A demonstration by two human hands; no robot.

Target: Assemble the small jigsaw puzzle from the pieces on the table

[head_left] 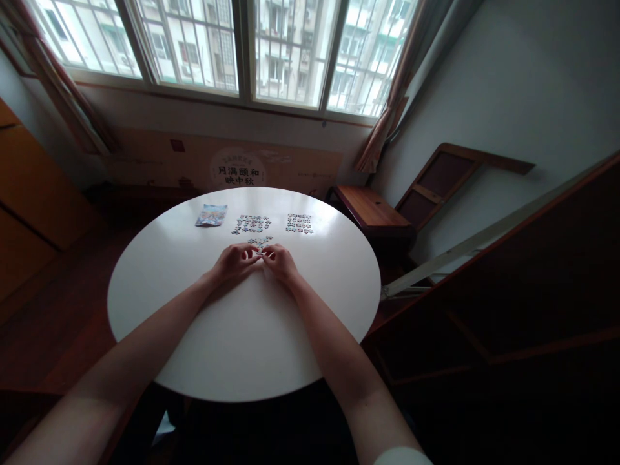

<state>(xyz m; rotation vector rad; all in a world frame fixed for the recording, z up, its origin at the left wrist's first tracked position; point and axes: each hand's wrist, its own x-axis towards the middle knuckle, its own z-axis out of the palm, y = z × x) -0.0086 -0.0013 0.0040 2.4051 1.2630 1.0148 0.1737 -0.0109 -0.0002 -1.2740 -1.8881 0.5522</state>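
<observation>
Both my hands meet near the middle of the round white table [232, 349]. Thumb and fingers of my left hand [236, 261] pinch at a small jigsaw puzzle piece [260, 252]. From the other side my right hand [281, 261] also pinches at the pieces there, its fingertips nearly touching the left ones. Just beyond the fingers lies a small joined or close-set group of puzzle pieces [261, 241]. How the pieces at the fingertips fit together is too small to make out.
Behind my hands lie a loose cluster of puzzle pieces [250, 224] and, to its right, pieces laid in rows [299, 223]. A printed picture packet [212, 215] rests at the back left. A wooden stool or chair [372, 206] stands beyond the table at right, below the window.
</observation>
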